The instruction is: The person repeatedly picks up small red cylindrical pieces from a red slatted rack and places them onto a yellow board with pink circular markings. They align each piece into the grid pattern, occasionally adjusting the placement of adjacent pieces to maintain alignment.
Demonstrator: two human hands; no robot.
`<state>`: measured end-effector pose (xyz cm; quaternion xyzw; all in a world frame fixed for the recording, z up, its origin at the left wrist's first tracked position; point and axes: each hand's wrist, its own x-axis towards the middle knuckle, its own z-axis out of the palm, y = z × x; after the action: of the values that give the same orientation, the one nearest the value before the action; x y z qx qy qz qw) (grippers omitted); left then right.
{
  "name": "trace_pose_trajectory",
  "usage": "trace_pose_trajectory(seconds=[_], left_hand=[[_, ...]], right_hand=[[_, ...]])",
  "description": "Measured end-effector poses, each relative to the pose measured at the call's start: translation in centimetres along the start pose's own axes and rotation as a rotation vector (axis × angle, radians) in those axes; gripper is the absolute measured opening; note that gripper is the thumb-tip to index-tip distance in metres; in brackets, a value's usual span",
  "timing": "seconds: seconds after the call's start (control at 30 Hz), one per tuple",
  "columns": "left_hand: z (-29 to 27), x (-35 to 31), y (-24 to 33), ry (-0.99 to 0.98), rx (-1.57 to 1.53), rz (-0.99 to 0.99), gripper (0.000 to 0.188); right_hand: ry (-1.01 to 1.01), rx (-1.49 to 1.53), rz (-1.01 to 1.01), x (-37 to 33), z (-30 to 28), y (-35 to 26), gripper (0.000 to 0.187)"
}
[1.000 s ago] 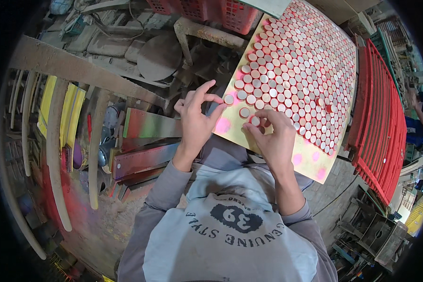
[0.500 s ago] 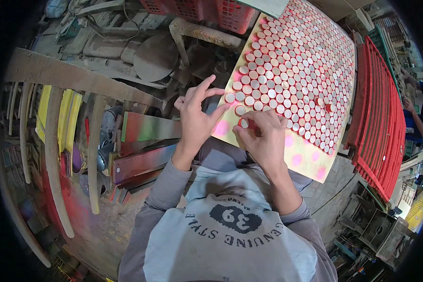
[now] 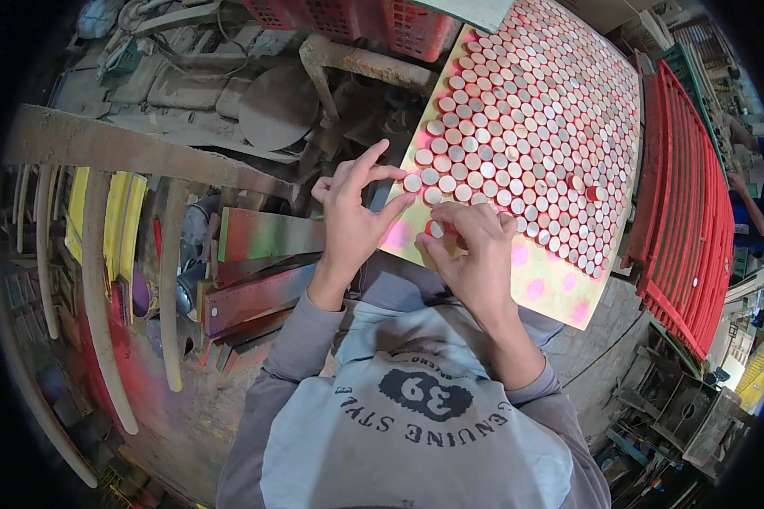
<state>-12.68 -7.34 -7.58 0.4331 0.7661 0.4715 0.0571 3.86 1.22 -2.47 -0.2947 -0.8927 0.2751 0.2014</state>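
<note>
Many short round pieces with pale tops and red sides [image 3: 528,180] stand closely packed on a yellow board [image 3: 569,310] spotted with pink. My right hand [image 3: 481,250] is closed at the board's near edge, with one red-sided round piece [image 3: 435,229] at the thumb and fingertips. A bit of red also shows under its curled fingers; I cannot tell what it is. My left hand [image 3: 352,208] is at the board's left edge, fingers apart. Its index finger and thumb lie at either side of the corner piece [image 3: 412,182], touching or nearly so.
Two pieces [image 3: 595,194] sit on top of the others at the right. Red slatted panels [image 3: 683,212] lean right of the board. A red plastic crate [image 3: 416,30] stands beyond it. Painted boards [image 3: 263,297] and a wooden frame with curved slats [image 3: 102,297] are at the left.
The view has shifted slightly. My right hand has moved a little left with the round piece. My left hand keeps nearly the same pose by the corner piece.
</note>
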Motion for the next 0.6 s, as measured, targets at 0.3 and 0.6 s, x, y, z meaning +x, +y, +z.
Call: trace_pose_trajectory(seconds=[0.3,0.6], left_hand=[[-0.2,0.25,-0.2,-0.034,-0.022,0.009,0.072],[-0.05,0.18,-0.42,-0.04,-0.036,0.018,0.072]], right_hand=[[-0.016,0.007,0.022,0.1,-0.06,0.22,0.033],[-0.017,0.002,0.023,-0.07,0.38,0.11,0.032]])
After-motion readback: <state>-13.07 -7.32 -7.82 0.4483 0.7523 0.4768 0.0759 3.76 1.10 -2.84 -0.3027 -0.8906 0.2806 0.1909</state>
